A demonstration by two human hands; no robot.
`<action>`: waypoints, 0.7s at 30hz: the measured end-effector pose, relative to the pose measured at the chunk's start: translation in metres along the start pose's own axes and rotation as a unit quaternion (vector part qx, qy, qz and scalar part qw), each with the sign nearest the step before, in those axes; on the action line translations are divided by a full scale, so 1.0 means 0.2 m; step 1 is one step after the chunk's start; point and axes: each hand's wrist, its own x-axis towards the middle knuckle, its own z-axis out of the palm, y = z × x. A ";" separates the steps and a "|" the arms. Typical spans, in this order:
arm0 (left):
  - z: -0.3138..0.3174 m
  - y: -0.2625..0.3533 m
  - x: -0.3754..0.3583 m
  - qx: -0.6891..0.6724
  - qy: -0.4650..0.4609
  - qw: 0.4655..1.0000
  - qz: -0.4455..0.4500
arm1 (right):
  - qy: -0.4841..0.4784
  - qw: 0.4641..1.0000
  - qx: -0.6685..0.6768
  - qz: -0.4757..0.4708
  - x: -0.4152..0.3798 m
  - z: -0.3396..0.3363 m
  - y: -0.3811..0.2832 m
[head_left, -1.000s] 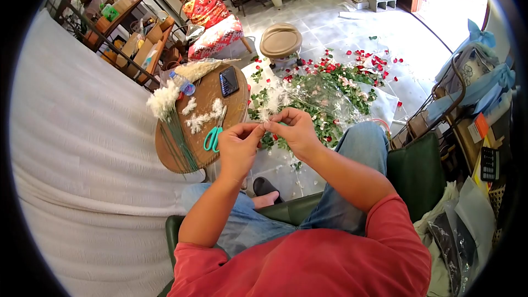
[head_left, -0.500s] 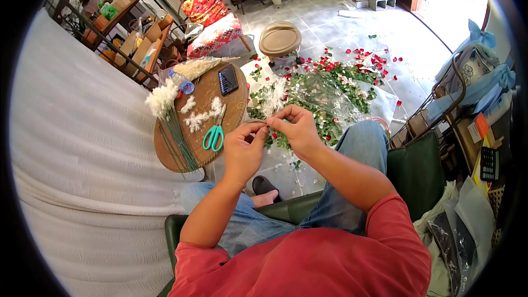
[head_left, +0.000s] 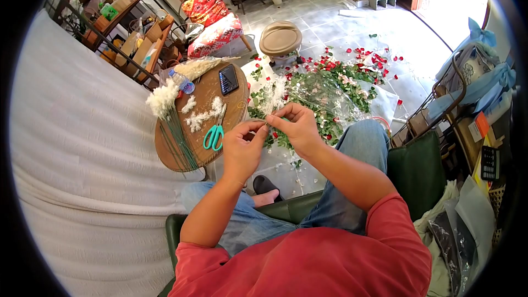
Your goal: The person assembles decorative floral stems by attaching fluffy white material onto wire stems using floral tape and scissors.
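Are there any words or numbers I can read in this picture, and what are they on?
No text can be read.
Water bottle label: too small and blurred.
Phone screen: dark, no writing legible.
Boxes on the shelf: print too blurred.
Black keypad device: keys too small.

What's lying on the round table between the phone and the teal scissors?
In the head view, loose white flower heads lie between the phone and the teal scissors on the round table.

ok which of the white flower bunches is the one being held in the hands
The small white sprig sticking up above the fingertips, pinched by the left hand and right hand. The long-stemmed white bunch and loose white pieces lie untouched on the round wooden table.
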 end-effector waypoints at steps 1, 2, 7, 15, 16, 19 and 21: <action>0.00 0.00 0.00 0.000 0.000 1.000 0.000 | 0.000 1.000 0.000 0.000 0.00 0.00 0.00; 0.01 -0.01 0.00 -0.003 0.009 1.000 0.010 | -0.003 1.000 -0.001 -0.003 0.00 0.00 0.01; 0.03 0.00 -0.01 0.037 0.042 0.996 0.076 | -0.006 1.000 -0.009 -0.012 0.00 0.00 0.02; -0.01 0.00 0.01 0.038 0.095 0.989 0.110 | -0.080 0.981 -0.174 -0.009 0.00 -0.02 0.02; -0.01 0.00 0.02 0.039 0.095 0.989 0.110 | -0.080 0.982 -0.174 -0.009 -0.01 -0.01 0.02; -0.04 0.00 0.02 0.051 0.075 0.990 0.108 | -0.149 0.973 -0.176 -0.006 -0.03 0.00 -0.03; -0.06 0.00 0.02 0.067 0.060 0.991 0.101 | -0.161 0.966 -0.204 0.009 -0.04 0.01 -0.07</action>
